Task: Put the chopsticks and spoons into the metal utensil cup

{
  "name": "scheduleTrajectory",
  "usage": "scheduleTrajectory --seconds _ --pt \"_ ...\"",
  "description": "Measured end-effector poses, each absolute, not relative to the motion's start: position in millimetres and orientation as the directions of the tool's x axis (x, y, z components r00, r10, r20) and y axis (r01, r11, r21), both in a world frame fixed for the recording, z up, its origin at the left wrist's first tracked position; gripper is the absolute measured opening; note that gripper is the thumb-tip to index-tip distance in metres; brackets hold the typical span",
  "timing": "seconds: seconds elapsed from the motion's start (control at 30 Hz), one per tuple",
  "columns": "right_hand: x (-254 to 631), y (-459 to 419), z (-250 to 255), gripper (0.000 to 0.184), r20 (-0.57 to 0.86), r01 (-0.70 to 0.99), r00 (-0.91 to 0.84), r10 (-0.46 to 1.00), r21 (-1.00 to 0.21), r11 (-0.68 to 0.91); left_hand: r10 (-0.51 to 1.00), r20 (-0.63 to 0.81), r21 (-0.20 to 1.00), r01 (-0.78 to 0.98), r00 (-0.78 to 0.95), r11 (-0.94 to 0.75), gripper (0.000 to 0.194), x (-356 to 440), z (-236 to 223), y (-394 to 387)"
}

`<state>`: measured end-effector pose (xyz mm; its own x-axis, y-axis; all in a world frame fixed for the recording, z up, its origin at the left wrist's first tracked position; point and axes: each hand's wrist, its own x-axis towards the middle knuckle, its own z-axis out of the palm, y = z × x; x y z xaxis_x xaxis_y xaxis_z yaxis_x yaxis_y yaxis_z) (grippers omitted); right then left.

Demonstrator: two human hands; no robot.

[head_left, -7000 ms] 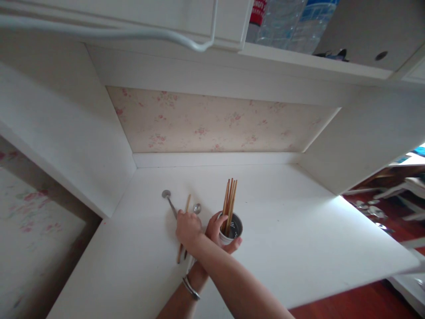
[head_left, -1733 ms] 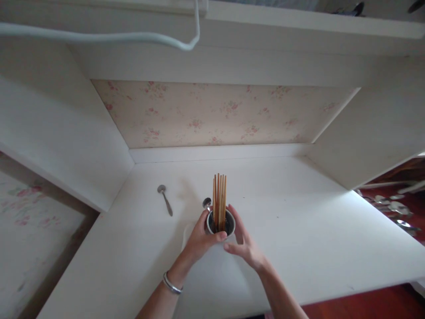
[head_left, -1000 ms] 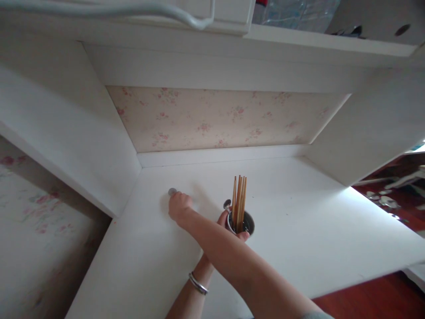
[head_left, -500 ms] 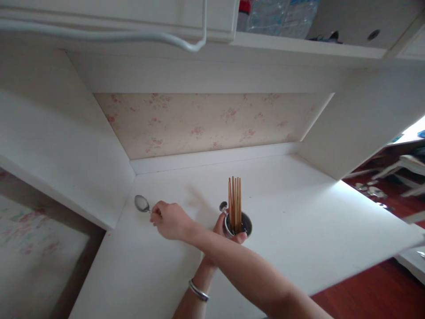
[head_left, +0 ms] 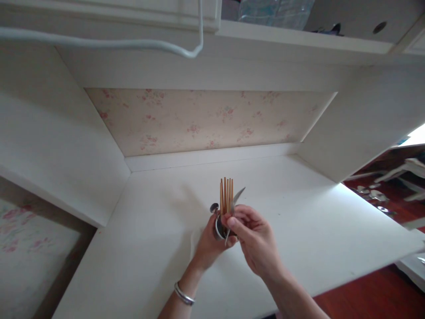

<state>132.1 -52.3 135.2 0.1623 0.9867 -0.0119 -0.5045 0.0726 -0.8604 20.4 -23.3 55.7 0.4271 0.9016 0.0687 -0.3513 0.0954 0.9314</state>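
My left hand [head_left: 207, 243], with a silver bracelet [head_left: 183, 294] at its wrist, is wrapped round a metal cup [head_left: 218, 229]. Several wooden chopsticks [head_left: 226, 197] stand in the cup, and a small round-ended metal utensil [head_left: 214, 207] leans out on its left side. At the cup's right side, my right hand [head_left: 260, 241] pinches a metal spoon [head_left: 238, 195], seen nearly edge-on. The spoon's bowl points up and to the right, while its thin handle end slants down across the cup's mouth. Whether that end is inside the rim I cannot tell.
A white counter [head_left: 285, 221] lies beneath, between white side panels and a floral back wall [head_left: 219, 119]. Overhead, a white cable [head_left: 99, 43] hangs below a cabinet, beside a shelf with plastic bottles [head_left: 275, 11]. Metal items [head_left: 378, 195] sit beyond the right panel.
My right hand has swung from the far left, across my left arm, to the cup's right side with the spoon. The left hand still holds the cup, slightly further left in view.
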Motion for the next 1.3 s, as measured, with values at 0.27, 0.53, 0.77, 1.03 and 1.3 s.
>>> scheduleTrajectory --seconds 0.27,0.53,0.77,1.03,1.3 --pt "164 -36 97 0.026 -0.178 -0.454 0.465 0.867 -0.889 0.061 0.914 0.049 0.935 -0.340 0.403 0.100 0.071 28 41 -23" --pt "160 -38 53 0.025 -0.139 -0.276 0.389 0.911 -0.961 -0.029 0.913 0.048 0.937 -0.334 0.405 0.099 0.072 27 38 -22" --pt "161 -40 47 0.028 -0.091 -0.208 0.389 0.917 -0.978 -0.009 0.914 0.052 0.953 -0.293 0.402 0.075 0.073 27 36 -22" --pt "170 -44 53 0.019 0.085 0.021 0.446 0.891 -0.996 0.085 0.914 0.055 0.948 -0.308 0.403 0.079 0.071 25 38 -21" --pt "176 -47 62 0.021 0.057 0.064 0.522 0.851 -0.998 0.028 0.913 0.022 0.955 -0.280 0.407 0.101 0.071 25 41 -22"
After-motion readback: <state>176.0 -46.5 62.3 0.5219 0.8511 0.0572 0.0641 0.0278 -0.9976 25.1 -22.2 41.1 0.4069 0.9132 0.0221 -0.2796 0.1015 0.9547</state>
